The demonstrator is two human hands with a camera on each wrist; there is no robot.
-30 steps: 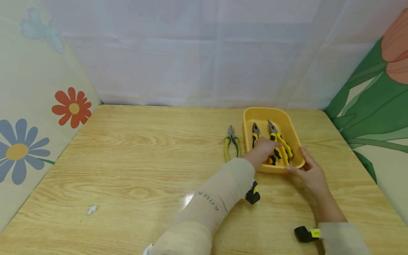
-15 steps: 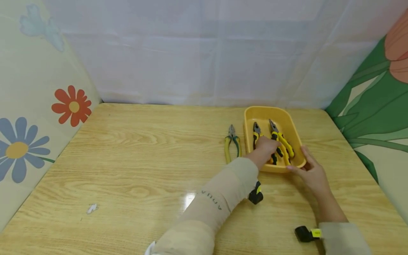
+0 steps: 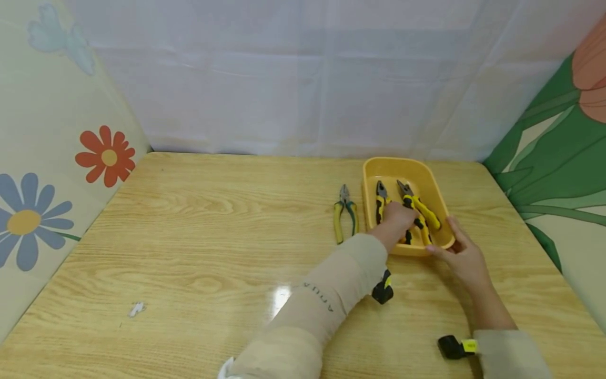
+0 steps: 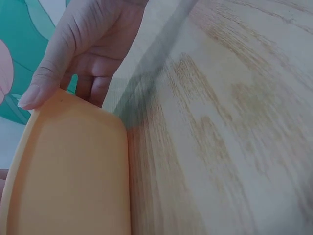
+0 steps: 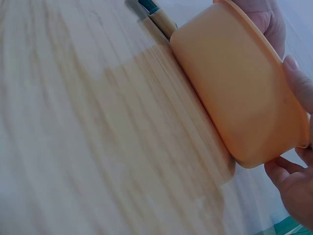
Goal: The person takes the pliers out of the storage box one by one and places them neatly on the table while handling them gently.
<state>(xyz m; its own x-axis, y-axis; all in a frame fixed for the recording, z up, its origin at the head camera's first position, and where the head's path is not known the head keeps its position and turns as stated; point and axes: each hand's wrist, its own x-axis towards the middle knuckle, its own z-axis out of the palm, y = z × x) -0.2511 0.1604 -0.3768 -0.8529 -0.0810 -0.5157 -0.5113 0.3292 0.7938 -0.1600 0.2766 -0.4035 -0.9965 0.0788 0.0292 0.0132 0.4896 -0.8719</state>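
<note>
- Left hand (image 3: 399, 217): down in the tray, over the handles of the right pliers (image 3: 427, 213); its fingertips are hidden, so I cannot tell whether they grip.
- Right pliers: lie on the tray floor, nose toward the far wall. Judged fairly heavy for their size, stiff, not fragile; the handle covers look less slippery than the bare metal (weight likely toward the nose). Best hold: round both handles, just behind the pivot.
- Left pliers (image 3: 380, 202): beside them in the tray, partly under the hand; should handle alike.
- Tray (image 5: 234, 83): looks like thin, smooth plastic, light, perhaps a little springy. Hold it by the rim, at a corner.
- Right hand (image 3: 466, 263): grips the tray's near right corner, thumb at the rim, fingers lower down.
- Green pliers (image 3: 344, 197): outside, just left of the tray, on the table (image 3: 213, 226), handles spread (nothing holding them).
</note>
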